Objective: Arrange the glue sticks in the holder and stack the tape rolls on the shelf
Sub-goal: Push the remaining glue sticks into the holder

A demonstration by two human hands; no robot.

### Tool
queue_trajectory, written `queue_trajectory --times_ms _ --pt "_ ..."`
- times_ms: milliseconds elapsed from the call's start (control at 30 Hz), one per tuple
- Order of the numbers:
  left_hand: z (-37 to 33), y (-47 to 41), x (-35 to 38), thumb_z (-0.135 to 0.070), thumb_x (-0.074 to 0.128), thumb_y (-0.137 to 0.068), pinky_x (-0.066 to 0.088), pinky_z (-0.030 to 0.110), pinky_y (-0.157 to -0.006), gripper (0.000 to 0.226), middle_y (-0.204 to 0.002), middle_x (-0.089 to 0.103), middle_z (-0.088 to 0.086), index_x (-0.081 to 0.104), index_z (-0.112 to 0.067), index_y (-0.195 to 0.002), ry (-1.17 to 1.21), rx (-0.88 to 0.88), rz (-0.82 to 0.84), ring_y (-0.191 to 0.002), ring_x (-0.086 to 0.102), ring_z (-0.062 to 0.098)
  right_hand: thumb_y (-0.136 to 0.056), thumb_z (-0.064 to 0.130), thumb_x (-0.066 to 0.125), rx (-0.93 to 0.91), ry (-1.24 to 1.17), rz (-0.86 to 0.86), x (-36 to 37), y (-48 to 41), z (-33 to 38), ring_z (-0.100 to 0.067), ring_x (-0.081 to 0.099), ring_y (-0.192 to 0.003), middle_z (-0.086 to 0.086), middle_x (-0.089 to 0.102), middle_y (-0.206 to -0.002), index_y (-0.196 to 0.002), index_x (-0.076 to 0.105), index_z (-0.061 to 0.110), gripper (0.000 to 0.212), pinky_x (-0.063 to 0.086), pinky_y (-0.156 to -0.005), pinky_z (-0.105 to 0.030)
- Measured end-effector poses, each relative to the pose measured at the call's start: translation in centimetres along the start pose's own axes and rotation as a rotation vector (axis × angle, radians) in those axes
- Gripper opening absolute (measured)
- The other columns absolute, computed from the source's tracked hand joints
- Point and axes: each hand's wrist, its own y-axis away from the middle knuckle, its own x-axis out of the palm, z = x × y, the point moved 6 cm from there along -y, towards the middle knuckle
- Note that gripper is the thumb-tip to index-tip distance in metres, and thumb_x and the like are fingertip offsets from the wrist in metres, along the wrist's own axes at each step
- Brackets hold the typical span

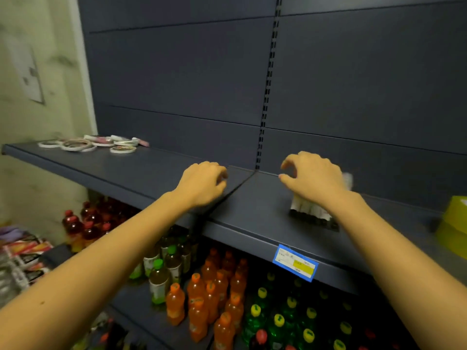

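Observation:
Several white tape rolls point(75, 145) lie loose and flat at the far left of the dark shelf point(131, 170), with a few pink-and-white glue sticks point(118, 139) just behind them. A dark holder with white glue sticks in a row point(307, 210) stands on the shelf at the right, partly hidden under my right wrist. My right hand point(313, 174) hovers above that holder with loosely curled fingers and nothing in it. My left hand point(202, 183) hangs over the shelf near the seam between the two boards, fingers curled, holding nothing.
A yellow box point(454, 223) sits at the shelf's right end. A blue and yellow price label point(295, 262) hangs on the front edge. Below, a lower shelf is packed with red, orange and green drink bottles point(209, 294). Packets lie at the lower left.

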Motion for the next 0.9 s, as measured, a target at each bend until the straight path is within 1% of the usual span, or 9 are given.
queue_trajectory --times_ms 100,200,267,367,467,600,667,767,900 --pt "4.4 1.9 -1.0 -0.025 0.045 -0.094 0.05 0.039 -0.086 0.03 -0.119 0.063 0.005 0.064 -0.014 -0.115 -0.025 -0.084 0.009 -0.107 0.058 0.027 -0.092 0.04 0.052 -0.106 -0.058 0.102 2.3 -1.0 5.0 -0.028 0.056 -0.112 0.001 0.058 -0.124 -0.118 0.059 0.028 0.029 0.044 -0.084 -0.034" --pt "8.9 3.5 -2.1 -0.026 0.046 -0.093 0.051 0.038 -0.082 0.029 -0.114 0.065 0.006 0.066 -0.014 -0.11 -0.065 -0.151 0.002 -0.102 0.06 0.028 -0.093 0.038 0.052 -0.167 -0.096 0.16 4.2 -2.3 9.5 -0.026 0.057 -0.108 0.003 0.061 -0.12 -0.115 0.06 0.028 0.026 0.041 -0.078 -0.032" --pt "12.1 4.5 -2.7 -0.026 0.046 -0.093 0.049 0.036 -0.077 0.028 -0.112 0.066 0.006 0.066 -0.014 -0.108 -0.093 -0.189 0.002 -0.1 0.06 0.028 -0.093 0.035 0.051 -0.204 -0.113 0.183 5.2 -3.4 12.7 -0.024 0.058 -0.106 0.003 0.061 -0.118 -0.113 0.061 0.028 0.023 0.04 -0.074 -0.031" --pt "17.5 5.9 -3.6 -0.027 0.046 -0.093 0.047 0.033 -0.074 0.028 -0.111 0.066 0.005 0.067 -0.014 -0.107 -0.115 -0.237 0.01 -0.099 0.06 0.028 -0.093 0.034 0.051 -0.24 -0.163 0.202 6.6 -5.3 17.9 -0.023 0.058 -0.105 0.004 0.062 -0.117 -0.11 0.061 0.028 0.021 0.04 -0.075 -0.03" --pt "23.1 7.2 -4.5 -0.028 0.047 -0.092 0.052 0.038 -0.079 0.028 -0.111 0.067 0.006 0.068 -0.015 -0.106 -0.133 -0.269 0.032 -0.099 0.061 0.029 -0.093 0.033 0.051 -0.262 -0.218 0.217 7.7 -7.2 23.5 -0.022 0.058 -0.106 0.005 0.062 -0.116 -0.108 0.062 0.028 0.02 0.039 -0.075 -0.029" --pt "30.7 8.9 -5.5 -0.031 0.047 -0.092 0.052 0.038 -0.078 0.028 -0.108 0.068 0.007 0.069 -0.018 -0.103 -0.171 -0.307 0.039 -0.099 0.061 0.03 -0.093 0.033 0.051 -0.266 -0.254 0.233 9.3 -9.7 30.8 -0.023 0.058 -0.107 0.003 0.062 -0.116 -0.108 0.063 0.028 0.02 0.039 -0.076 -0.03" --pt "34.2 9.8 -5.7 -0.031 0.048 -0.092 0.053 0.039 -0.077 0.027 -0.105 0.069 0.008 0.07 -0.017 -0.1 -0.166 -0.319 0.051 -0.095 0.062 0.03 -0.093 0.033 0.051 -0.258 -0.265 0.238 10.1 -10.9 34.0 -0.023 0.057 -0.107 0.003 0.062 -0.116 -0.108 0.064 0.028 0.02 0.039 -0.076 -0.03" --pt "38.6 10.6 -5.9 -0.03 0.049 -0.092 0.052 0.037 -0.074 0.028 -0.1 0.07 0.01 0.071 -0.014 -0.097 -0.155 -0.339 0.069 -0.092 0.063 0.031 -0.093 0.033 0.051 -0.254 -0.274 0.252 11.4 -12.3 37.9 -0.024 0.057 -0.107 0.002 0.062 -0.116 -0.106 0.064 0.028 0.019 0.039 -0.075 -0.031" --pt "42.9 10.9 -5.9 -0.029 0.05 -0.092 0.049 0.034 -0.073 0.026 -0.103 0.07 0.01 0.071 -0.016 -0.101 -0.138 -0.354 0.061 -0.095 0.063 0.03 -0.093 0.033 0.052 -0.247 -0.275 0.282 12.6 -14.5 41.8 -0.023 0.058 -0.105 0.001 0.063 -0.115 -0.104 0.065 0.027 0.018 0.041 -0.076 -0.033"
